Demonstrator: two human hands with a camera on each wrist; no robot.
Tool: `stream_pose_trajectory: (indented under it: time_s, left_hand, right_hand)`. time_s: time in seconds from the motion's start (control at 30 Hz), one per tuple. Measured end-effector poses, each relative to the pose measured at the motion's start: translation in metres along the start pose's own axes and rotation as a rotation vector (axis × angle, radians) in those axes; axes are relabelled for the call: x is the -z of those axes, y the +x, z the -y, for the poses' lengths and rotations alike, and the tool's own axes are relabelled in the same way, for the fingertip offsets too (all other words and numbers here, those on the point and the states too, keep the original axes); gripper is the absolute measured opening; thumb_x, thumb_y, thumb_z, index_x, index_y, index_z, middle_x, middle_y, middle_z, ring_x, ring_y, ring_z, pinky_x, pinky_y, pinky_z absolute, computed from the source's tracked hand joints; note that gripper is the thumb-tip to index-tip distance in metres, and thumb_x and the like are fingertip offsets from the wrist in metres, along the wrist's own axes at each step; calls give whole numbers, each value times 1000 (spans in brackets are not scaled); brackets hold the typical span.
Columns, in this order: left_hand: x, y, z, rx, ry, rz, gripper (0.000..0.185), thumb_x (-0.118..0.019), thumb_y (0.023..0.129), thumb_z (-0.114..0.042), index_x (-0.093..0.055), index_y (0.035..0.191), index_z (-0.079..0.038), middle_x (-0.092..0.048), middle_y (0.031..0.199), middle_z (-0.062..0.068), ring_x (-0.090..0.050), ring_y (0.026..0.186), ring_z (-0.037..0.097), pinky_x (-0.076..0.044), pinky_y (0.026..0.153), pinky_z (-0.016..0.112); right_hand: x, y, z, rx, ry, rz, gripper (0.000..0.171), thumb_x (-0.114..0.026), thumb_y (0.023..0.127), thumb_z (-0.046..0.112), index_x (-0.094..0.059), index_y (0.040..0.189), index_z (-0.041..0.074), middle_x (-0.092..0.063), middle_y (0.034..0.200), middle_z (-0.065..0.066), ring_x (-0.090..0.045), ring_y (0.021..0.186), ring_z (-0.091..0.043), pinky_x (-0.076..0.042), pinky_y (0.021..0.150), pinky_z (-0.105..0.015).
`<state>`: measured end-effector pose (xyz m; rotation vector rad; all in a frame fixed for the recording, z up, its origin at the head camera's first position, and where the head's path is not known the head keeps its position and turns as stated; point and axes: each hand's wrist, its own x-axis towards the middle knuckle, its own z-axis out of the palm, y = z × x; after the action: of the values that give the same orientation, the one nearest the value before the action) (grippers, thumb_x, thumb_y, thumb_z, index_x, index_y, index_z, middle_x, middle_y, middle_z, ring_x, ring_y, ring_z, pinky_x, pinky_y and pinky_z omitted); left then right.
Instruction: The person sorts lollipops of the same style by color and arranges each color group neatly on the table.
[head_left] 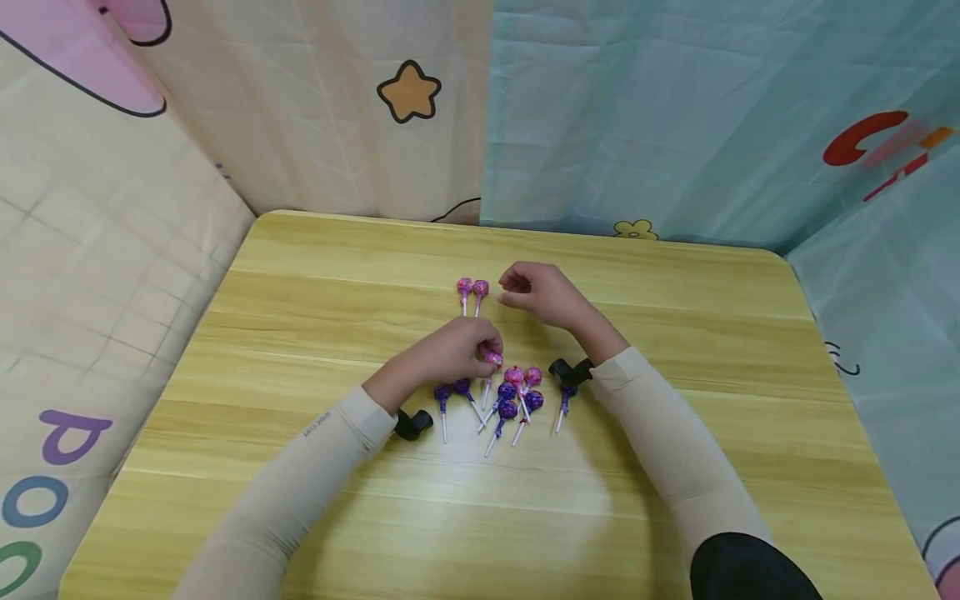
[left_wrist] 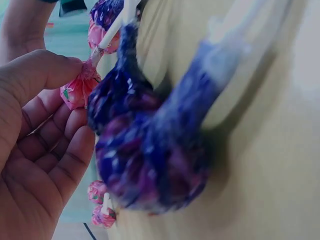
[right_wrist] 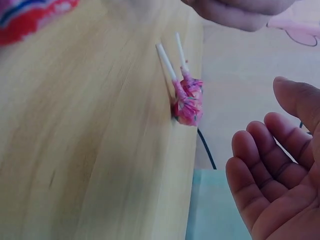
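Note:
My left hand (head_left: pixel 486 350) pinches the wrapped head of a pink lollipop (head_left: pixel 492 360) at the top of a loose pile of purple and pink lollipops (head_left: pixel 510 400). In the left wrist view the thumb and fingers (left_wrist: pixel 55 70) close on that pink lollipop (left_wrist: pixel 75 92), with blurred purple lollipops (left_wrist: pixel 150 150) close to the lens. My right hand (head_left: pixel 516 287) hovers empty beside two pink lollipops (head_left: pixel 472 289) that lie side by side farther back. The right wrist view shows its palm and relaxed fingers (right_wrist: pixel 270 160) near that pair (right_wrist: pixel 187 100).
Everything lies on a light wooden table (head_left: pixel 675 292) with rounded corners. Printed fabric walls (head_left: pixel 675 117) close in the back and both sides. Black wrist-camera mounts (head_left: pixel 414 423) sit at both sleeves.

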<state>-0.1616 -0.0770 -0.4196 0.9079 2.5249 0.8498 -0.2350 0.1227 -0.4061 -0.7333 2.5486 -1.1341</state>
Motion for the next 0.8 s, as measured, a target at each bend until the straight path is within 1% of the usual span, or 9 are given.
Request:
stream_pose_trajectory:
  time_s: [0.1,0.33,0.53,0.8]
  left_hand:
    - [4,0,-1,6,1,3,12,-74,88,-12,-68,97,-11,-62,95,-3,-59,86,12,-50,79,26]
    - [14,5,1,-15,-3,-6,11,-74,86,-10,-70,96,-9,-64,95,-1,-60,87,12,-51,81,26]
    - [23,10,3,8,-21,-12,13,-75,86,-11,-70,99,-9,-65,97,-1,-61,91,13,-51,84,28]
    - [31,16,6,2,-38,-47,10,-75,85,-10,-71,94,-10,-66,89,-2,-60,83,14,-51,76,27]
  right_hand:
    - [1,-8,1,-3,10,-8,27,-69,95,19,-66,113,-1,-66,103,-7,-61,95,-21,-50,87,-39]
    - [0,-26,-1,-39,42,-28,24,-69,95,17,-67,112,0,-66,101,-6,-61,94,-21,-50,88,-40]
    - [-3,-42,-3,-30,47,-31,24,-70,94,17,-68,111,1,-66,99,-5,-60,92,-21,-51,87,-41]
    - [-11,-64,-8,-37,55,-42,22,-70,94,16,-68,110,2,-67,105,-7,-61,97,-22,-49,93,-45]
